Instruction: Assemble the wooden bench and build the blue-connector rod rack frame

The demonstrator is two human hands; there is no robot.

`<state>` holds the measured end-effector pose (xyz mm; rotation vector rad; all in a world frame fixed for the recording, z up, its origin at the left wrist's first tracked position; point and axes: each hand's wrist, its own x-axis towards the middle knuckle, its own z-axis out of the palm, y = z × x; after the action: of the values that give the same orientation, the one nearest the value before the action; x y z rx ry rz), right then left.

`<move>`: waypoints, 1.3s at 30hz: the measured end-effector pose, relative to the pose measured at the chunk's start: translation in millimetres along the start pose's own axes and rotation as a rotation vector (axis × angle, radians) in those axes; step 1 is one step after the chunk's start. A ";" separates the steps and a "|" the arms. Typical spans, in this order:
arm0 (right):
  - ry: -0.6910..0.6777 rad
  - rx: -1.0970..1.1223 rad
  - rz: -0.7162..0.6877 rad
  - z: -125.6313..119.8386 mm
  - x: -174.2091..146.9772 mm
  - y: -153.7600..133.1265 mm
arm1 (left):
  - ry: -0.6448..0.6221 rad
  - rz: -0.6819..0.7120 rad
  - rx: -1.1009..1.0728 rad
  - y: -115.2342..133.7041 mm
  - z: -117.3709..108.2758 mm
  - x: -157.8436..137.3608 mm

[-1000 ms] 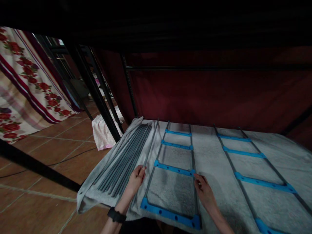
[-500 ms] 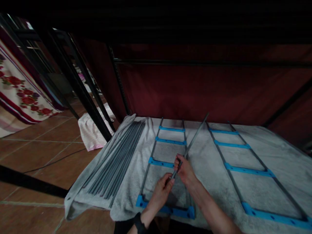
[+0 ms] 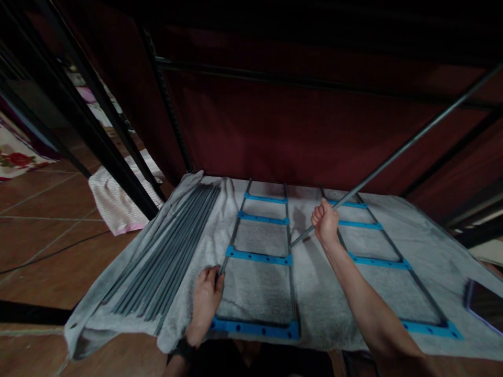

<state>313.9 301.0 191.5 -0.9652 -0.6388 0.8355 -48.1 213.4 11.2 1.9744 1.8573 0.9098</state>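
Note:
A long grey rod [image 3: 396, 157] slants up to the right, with my right hand [image 3: 326, 220] closed in a fist round its lower part. Its lower end comes down by the right rail of a ladder-like frame [image 3: 259, 257], which has grey side rods and blue crosspieces and lies flat. My left hand [image 3: 206, 296] is at that frame's left side rod, thumb and fingers closed about it above the nearest blue crosspiece [image 3: 255, 329]. Behind my right forearm lies a second similar frame [image 3: 381, 262], partly covered by the arm.
A bundle of loose grey rods [image 3: 168, 251] lies on the grey towel [image 3: 334, 309] at the left. A dark phone-like object [image 3: 485, 306] is at the right edge. Black metal posts [image 3: 98, 136] stand at the left, and a dark red cloth [image 3: 275, 136] hangs behind.
My hands have moved apart. The right hand has carried the rod right and swung its far end up to the right; the left hand has left the rod for the frame's left side.

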 end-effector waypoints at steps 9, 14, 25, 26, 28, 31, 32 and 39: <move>-0.089 -0.075 0.068 17.6 -39.5 13.2 | 0.009 0.070 0.094 1.0 4.1 -1.5; -0.110 -0.105 0.086 18.7 -50.7 12.3 | 0.010 0.063 0.139 2.0 3.8 -2.1; -0.169 -0.153 0.105 29.1 -54.7 21.3 | 0.007 0.095 0.190 3.7 2.8 -1.9; -0.169 -0.156 0.104 29.7 -54.7 21.9 | 0.009 0.095 0.187 4.3 2.6 -1.8; -0.173 -0.169 0.105 31.1 -54.8 23.7 | 0.011 0.097 0.179 5.1 2.3 -1.8; -0.204 -0.192 0.115 32.9 -55.6 26.5 | 0.009 0.102 0.178 5.3 2.1 -2.4; -0.220 -0.194 0.121 33.2 -55.8 27.2 | 0.009 0.104 0.181 5.2 2.0 -2.6; -0.309 -0.169 0.146 30.1 -54.6 26.5 | -0.016 0.102 0.236 5.0 1.7 4.7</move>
<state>252.7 276.9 175.2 -1.0541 -0.9243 1.0860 -43.2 217.6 14.1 2.2250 1.9483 0.7262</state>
